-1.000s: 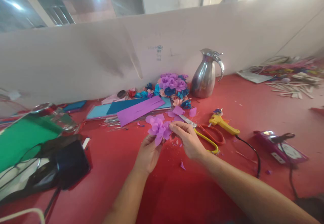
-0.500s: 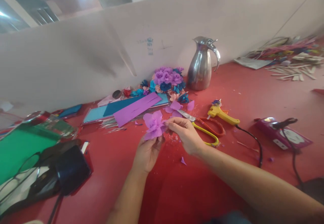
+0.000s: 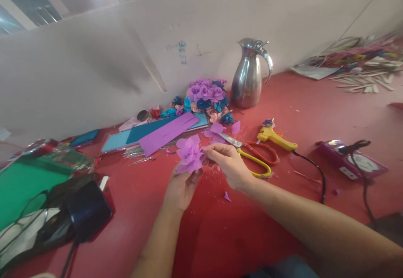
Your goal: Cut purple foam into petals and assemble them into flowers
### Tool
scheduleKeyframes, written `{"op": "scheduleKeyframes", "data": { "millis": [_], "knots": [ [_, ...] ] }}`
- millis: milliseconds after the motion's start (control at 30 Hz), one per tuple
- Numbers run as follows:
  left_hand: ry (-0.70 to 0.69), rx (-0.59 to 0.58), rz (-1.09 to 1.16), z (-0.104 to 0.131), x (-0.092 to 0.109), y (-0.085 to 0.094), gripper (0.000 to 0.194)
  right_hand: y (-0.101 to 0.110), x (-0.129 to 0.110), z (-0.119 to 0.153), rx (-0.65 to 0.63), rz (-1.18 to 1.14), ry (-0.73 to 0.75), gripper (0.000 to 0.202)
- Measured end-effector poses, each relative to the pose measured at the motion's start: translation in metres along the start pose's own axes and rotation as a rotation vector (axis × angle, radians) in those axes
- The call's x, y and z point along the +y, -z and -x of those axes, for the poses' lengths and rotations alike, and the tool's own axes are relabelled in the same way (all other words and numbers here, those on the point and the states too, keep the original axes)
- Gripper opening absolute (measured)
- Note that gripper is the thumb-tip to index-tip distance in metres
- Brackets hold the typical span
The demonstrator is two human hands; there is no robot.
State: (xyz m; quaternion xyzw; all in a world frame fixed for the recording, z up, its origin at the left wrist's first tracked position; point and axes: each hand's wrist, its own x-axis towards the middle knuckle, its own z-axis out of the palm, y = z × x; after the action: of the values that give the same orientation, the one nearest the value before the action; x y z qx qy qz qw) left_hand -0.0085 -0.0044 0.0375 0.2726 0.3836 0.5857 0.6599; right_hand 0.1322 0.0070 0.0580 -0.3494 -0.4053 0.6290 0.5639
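Observation:
A purple paper flower (image 3: 189, 154) with layered petals is held up over the red table. My left hand (image 3: 180, 190) grips it from below, fingers closed around its base. At the flower's right edge, my right hand (image 3: 228, 164) pinches an outer petal between thumb and fingertips. Just beyond the right hand lie scissors (image 3: 258, 160) with red and yellow handles. Loose purple petals (image 3: 217, 128) rest beside the blades. A yellow glue gun (image 3: 277, 138) lies to the right. A purple paper strip (image 3: 169, 133) sits on blue sheets behind the flower.
A steel jug (image 3: 248, 74) stands by the wall, next to a heap of finished paper flowers (image 3: 206, 93). On the right is a purple power box (image 3: 351, 159) with cables. A dark case (image 3: 88, 211) and green sheet (image 3: 34, 185) lie left. Thin sticks (image 3: 365, 81) are piled at far right.
The flower has turned slightly in my hands, so its layered petals face more upward. The whole view has shifted a little; both hands keep their hold.

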Motion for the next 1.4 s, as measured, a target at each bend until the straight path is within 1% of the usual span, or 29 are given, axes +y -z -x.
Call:
{"op": "scheduleKeyframes", "data": {
  "millis": [100,267,333,467,533,700,800,900,1000,1067,1167,1300,1400],
  "knots": [
    [0.011,-0.003,0.013,-0.001,0.002,0.0,0.025,0.0,-0.001,0.001,-0.005,0.012,0.019,0.02],
    [0.01,0.078,-0.01,-0.004,0.001,0.005,0.03,0.0,-0.003,0.002,-0.027,0.02,0.048,0.02],
    [0.007,0.065,-0.022,-0.004,0.002,0.006,0.03,0.0,-0.003,0.001,-0.036,0.015,0.049,0.021],
    [0.014,-0.015,-0.032,-0.003,0.006,0.004,0.022,0.001,-0.003,0.0,-0.051,0.009,0.018,0.026],
    [0.02,-0.042,-0.037,-0.004,0.007,0.003,0.022,0.001,-0.002,0.0,-0.048,0.015,0.003,0.027],
    [0.007,-0.032,-0.07,-0.006,0.008,0.006,0.026,0.001,-0.006,0.001,-0.048,0.057,0.035,0.025],
    [0.003,-0.065,-0.102,-0.006,0.007,0.009,0.024,0.002,-0.008,0.001,-0.067,0.084,0.049,0.025],
    [0.006,-0.09,-0.128,-0.006,0.006,0.013,0.02,0.006,-0.006,-0.002,-0.1,0.09,0.027,0.027],
    [0.013,-0.082,-0.134,-0.006,0.006,0.014,0.016,0.008,-0.004,-0.005,-0.124,0.055,-0.02,0.029],
    [0.022,-0.072,-0.118,-0.005,0.007,0.013,0.017,0.008,-0.003,-0.005,-0.127,0.04,-0.035,0.03],
    [0.032,-0.068,-0.093,-0.004,0.008,0.012,0.019,0.007,-0.005,-0.003,-0.128,0.039,-0.033,0.031],
    [0.035,-0.05,-0.06,-0.004,0.008,0.013,0.016,0.007,-0.005,-0.002,-0.112,0.003,-0.03,0.034],
    [0.054,-0.023,0.009,-0.003,0.007,0.013,0.018,0.009,0.001,-0.004,-0.076,-0.036,-0.001,0.028]
  ]
}}
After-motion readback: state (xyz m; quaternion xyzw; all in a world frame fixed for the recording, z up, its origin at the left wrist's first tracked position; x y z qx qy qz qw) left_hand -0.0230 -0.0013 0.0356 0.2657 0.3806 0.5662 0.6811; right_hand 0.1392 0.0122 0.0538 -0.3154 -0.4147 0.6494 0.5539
